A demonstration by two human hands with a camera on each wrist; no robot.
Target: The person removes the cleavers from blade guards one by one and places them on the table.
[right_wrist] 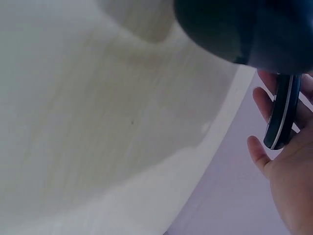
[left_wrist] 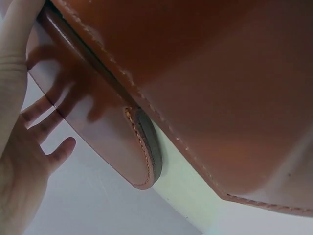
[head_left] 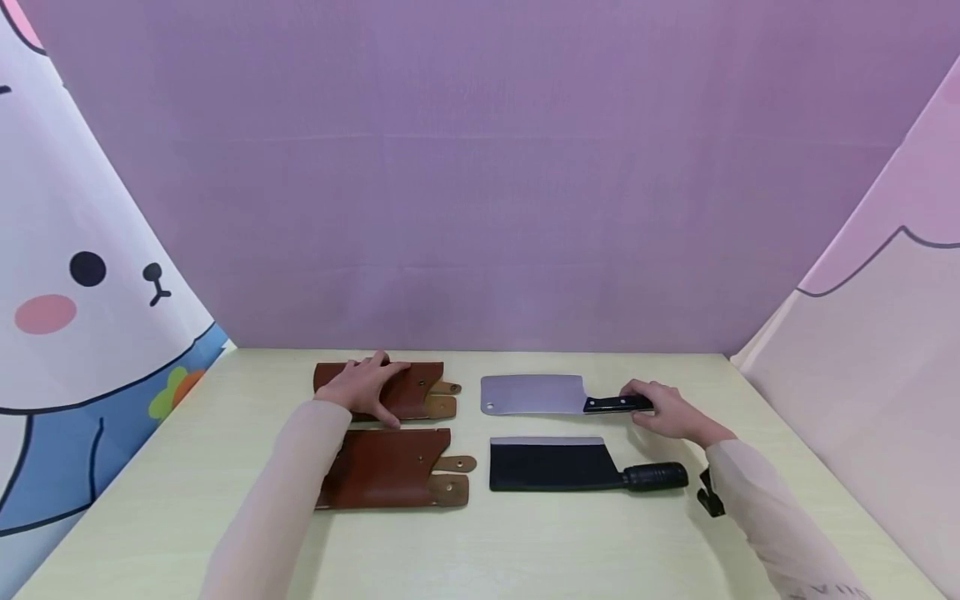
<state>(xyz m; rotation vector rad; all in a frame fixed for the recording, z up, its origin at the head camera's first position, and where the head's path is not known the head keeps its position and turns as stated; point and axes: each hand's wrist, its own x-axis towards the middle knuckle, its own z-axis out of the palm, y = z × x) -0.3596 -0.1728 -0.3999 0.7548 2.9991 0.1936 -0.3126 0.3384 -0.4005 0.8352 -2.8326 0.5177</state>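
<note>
My left hand (head_left: 362, 387) lies over the far brown leather knife sheath (head_left: 408, 392), fingers spread towards its far edge and thumb by its near edge. In the left wrist view those fingers look fairly straight. On the right, my right hand (head_left: 666, 408) holds the black riveted handle of a silver-bladed cleaver (head_left: 532, 394), whose blade points left towards the sheath. The right wrist view shows that handle (right_wrist: 282, 115) between thumb and fingers. Closer to me lie a second brown sheath (head_left: 393, 467) and a black-bladed cleaver (head_left: 551, 467) with a ribbed black handle.
Everything lies on a pale wooden table (head_left: 540, 550). A purple backdrop (head_left: 480, 183) rises behind it, with cartoon-printed panels on the left (head_left: 112, 358) and right (head_left: 885, 358). Both sheaths have snap straps at their right ends. A black strap piece (head_left: 709, 493) shows by the right sleeve.
</note>
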